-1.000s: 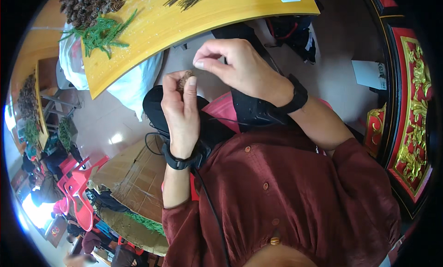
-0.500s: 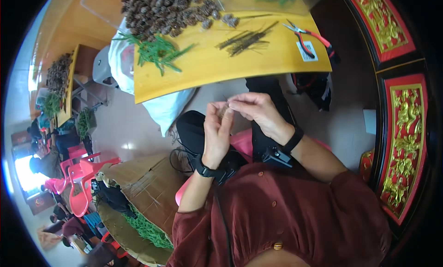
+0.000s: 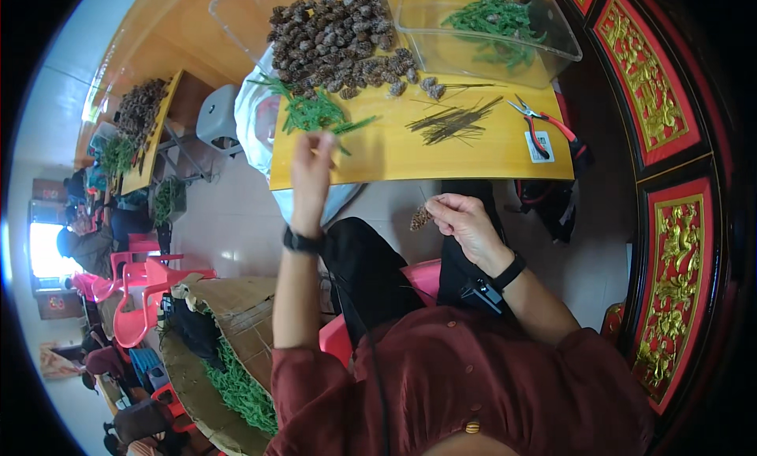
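Note:
Above my lap, my right hand pinches a small brown pine cone between thumb and fingers. A thin wire stands up from the cone. My left hand reaches over the near left edge of the yellow table, beside a pile of green artificial sprigs. Motion blurs its fingers, so whether they grip a sprig cannot be made out. Thin dark wires lie loose in the middle of the table. Red-handled pliers rest at the right.
A heap of pine cones covers the table's far left. Behind the wires stands a clear plastic bin with greenery inside. At my lower left is an open cardboard box of green sprigs. A carved red-and-gold panel borders the right.
My hands were together at the cone; now they are apart. The left has gone forward to the green sprigs, while the right keeps the pine cone. The view has shifted, showing more table.

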{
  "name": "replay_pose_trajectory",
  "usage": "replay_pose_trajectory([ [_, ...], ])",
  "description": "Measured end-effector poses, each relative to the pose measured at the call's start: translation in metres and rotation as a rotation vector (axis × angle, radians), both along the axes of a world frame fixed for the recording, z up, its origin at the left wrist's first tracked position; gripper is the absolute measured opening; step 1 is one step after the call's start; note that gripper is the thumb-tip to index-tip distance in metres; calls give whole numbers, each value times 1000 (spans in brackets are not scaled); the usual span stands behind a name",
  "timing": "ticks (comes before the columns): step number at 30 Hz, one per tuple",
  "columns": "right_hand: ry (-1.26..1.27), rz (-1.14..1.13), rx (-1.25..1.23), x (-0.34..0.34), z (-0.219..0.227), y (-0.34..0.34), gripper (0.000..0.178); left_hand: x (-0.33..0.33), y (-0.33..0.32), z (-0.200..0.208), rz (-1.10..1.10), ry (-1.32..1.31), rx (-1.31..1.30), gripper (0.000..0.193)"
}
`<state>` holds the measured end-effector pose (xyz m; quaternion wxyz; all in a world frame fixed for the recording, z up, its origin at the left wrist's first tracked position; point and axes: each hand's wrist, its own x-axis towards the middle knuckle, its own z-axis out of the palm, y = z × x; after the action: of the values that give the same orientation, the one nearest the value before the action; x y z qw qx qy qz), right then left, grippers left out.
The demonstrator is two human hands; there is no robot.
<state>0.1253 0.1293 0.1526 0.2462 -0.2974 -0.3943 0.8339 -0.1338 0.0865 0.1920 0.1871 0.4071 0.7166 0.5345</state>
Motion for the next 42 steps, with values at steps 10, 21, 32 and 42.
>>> replay_pose_trajectory([
  [10, -42, 59, 16, 17, 23, 6, 17, -153, 74, -47, 352, 468, -457, 34],
  [21, -35, 100, 41, 20, 31, 21, 16, -100, 83, 55, 208, 178, 106, 31],
  [32, -66, 107, 53, 14, 26, 22, 15, -74, 86, 60, 239, 274, 331, 25],
  [42, -81, 106, 57, 14, 16, 36, 15, -62, 83, 23, 163, -280, 313, 16],
])
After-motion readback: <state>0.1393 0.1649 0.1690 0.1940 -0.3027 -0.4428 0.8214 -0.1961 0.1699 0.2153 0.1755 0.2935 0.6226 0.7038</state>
